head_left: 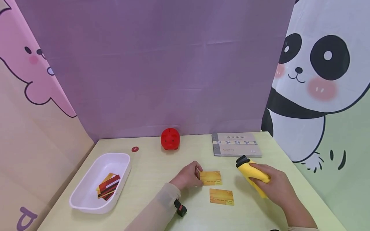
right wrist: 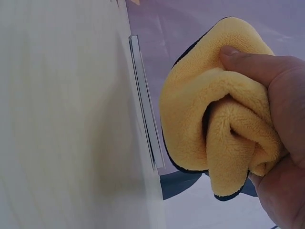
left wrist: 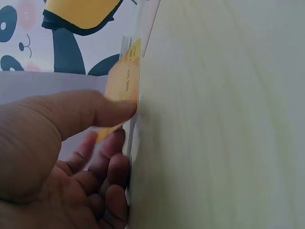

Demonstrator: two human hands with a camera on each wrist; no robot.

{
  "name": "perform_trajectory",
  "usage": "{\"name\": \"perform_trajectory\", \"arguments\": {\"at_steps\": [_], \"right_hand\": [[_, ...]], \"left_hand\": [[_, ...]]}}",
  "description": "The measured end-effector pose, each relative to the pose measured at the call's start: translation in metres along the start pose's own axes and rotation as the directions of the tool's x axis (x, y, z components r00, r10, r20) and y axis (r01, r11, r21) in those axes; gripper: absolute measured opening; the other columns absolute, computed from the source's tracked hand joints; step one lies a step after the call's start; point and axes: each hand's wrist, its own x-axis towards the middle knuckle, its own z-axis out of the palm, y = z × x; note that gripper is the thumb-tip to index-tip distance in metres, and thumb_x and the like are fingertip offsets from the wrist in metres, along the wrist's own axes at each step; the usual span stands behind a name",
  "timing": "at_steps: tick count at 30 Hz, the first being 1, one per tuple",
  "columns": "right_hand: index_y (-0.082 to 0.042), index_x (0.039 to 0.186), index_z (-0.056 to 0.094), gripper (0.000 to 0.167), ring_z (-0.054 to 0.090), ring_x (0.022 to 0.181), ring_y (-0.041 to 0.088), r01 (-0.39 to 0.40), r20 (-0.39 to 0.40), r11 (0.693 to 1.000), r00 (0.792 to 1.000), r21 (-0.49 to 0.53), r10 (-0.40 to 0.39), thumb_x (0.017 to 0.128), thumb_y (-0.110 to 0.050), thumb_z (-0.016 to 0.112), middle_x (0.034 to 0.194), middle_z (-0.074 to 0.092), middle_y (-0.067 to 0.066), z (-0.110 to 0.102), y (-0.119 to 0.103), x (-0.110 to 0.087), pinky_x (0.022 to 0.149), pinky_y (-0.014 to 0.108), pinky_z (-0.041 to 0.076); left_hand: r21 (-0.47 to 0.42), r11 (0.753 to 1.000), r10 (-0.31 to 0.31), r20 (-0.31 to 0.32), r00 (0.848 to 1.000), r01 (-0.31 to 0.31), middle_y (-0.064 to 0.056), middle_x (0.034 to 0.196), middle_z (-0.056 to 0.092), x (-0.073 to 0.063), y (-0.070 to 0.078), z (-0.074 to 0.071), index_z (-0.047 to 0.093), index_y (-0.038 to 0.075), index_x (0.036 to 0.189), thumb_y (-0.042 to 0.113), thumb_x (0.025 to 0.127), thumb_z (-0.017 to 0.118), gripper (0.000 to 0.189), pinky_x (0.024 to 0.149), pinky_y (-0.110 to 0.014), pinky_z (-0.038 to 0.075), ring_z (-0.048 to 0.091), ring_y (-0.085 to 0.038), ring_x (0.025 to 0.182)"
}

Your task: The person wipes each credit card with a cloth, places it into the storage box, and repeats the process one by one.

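Observation:
At the table's middle my left hand (head_left: 189,175) pinches the left end of a gold bank card (head_left: 210,178), thumb on its face and fingertips at its edge. The left wrist view shows the same card (left wrist: 125,78) close over the tabletop under the thumb. A second gold bank card (head_left: 221,196) lies flat just nearer to me. To the right, my right hand (head_left: 277,184) grips a bunched yellow cloth (head_left: 254,175) with dark trim, held above the table. Folds of the cloth (right wrist: 205,109) bulge out between thumb and fingers in the right wrist view.
A white plastic basket (head_left: 78,195) on the left holds several red and gold cards (head_left: 108,186). Toward the back stand a red piggy bank (head_left: 170,139) and, lying flat, a grey notebook (head_left: 237,146). A small red disc (head_left: 135,149) lies behind the basket.

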Motion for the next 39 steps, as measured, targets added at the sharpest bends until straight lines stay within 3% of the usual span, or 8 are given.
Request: {"name": "perform_trajectory", "arguments": {"at_steps": [9, 15, 19, 28, 34, 39], "right_hand": [[-0.02, 0.136, 0.072, 0.056, 0.069, 0.105, 0.034, -0.008, 0.012, 1.0, 1.0, 0.012, 0.008, 0.083, -0.02, 0.091, 0.13, 0.072, 0.011, -0.001, -0.003, -0.001, 0.083, 0.049, 0.057], [-0.022, 0.135, 0.073, 0.057, 0.07, 0.107, 0.034, 0.024, -0.003, 0.999, 1.0, 0.025, -0.024, 0.081, -0.019, 0.092, 0.128, 0.073, 0.008, 0.002, -0.003, -0.002, 0.084, 0.047, 0.057], [-0.022, 0.133, 0.074, 0.057, 0.071, 0.107, 0.032, 0.046, -0.029, 0.998, 0.999, 0.031, -0.046, 0.08, -0.018, 0.093, 0.126, 0.074, 0.007, 0.004, -0.004, -0.002, 0.083, 0.042, 0.058], [-0.024, 0.132, 0.074, 0.055, 0.07, 0.101, 0.025, 0.061, -0.034, 0.997, 0.998, 0.047, -0.059, 0.08, -0.018, 0.093, 0.126, 0.074, 0.003, 0.011, -0.01, -0.002, 0.079, 0.035, 0.057], [-0.025, 0.13, 0.076, 0.055, 0.067, 0.094, 0.015, 0.103, -0.049, 0.991, 0.994, 0.083, -0.099, 0.079, -0.012, 0.093, 0.123, 0.075, -0.001, 0.017, -0.017, -0.002, 0.075, 0.028, 0.056], [-0.024, 0.13, 0.075, 0.055, 0.067, 0.092, 0.013, 0.117, -0.042, 0.986, 0.993, 0.121, -0.113, 0.08, -0.01, 0.092, 0.122, 0.075, -0.002, 0.022, -0.029, 0.0, 0.074, 0.028, 0.057]], "left_hand": [[-0.154, 0.986, 0.063, -0.029, 0.998, -0.066, -0.003, 0.098, 0.06, 0.0, -0.01, -0.008, 0.06, 0.021, 0.114, 0.005, 0.093, 0.078, 0.033, 0.069, -0.027, 0.055, 0.06, -0.018, 0.084], [-0.335, 0.935, 0.11, -0.039, 0.993, -0.116, -0.008, 0.101, 0.059, -0.002, -0.018, -0.012, 0.059, 0.014, 0.118, -0.003, 0.094, 0.073, 0.033, 0.068, -0.031, 0.064, 0.067, -0.019, 0.08], [-0.377, 0.914, 0.138, -0.06, 0.989, -0.15, -0.009, 0.102, 0.059, -0.007, -0.02, -0.016, 0.059, 0.012, 0.12, -0.005, 0.094, 0.073, 0.034, 0.071, -0.033, 0.066, 0.068, -0.02, 0.084], [-0.424, 0.885, 0.163, -0.105, 0.981, -0.193, -0.012, 0.107, 0.057, -0.034, -0.019, -0.031, 0.058, 0.009, 0.125, -0.003, 0.094, 0.073, 0.036, 0.075, -0.036, 0.066, 0.068, -0.023, 0.088], [-0.428, 0.879, 0.158, -0.155, 0.975, -0.211, -0.013, 0.11, 0.057, -0.053, -0.025, -0.04, 0.058, 0.01, 0.127, 0.0, 0.095, 0.074, 0.037, 0.077, -0.037, 0.066, 0.068, -0.024, 0.096], [-0.465, 0.855, 0.166, -0.178, 0.97, -0.232, -0.015, 0.109, 0.055, -0.07, -0.029, -0.046, 0.056, 0.004, 0.129, -0.005, 0.095, 0.071, 0.038, 0.078, -0.039, 0.066, 0.066, -0.026, 0.097]]}}
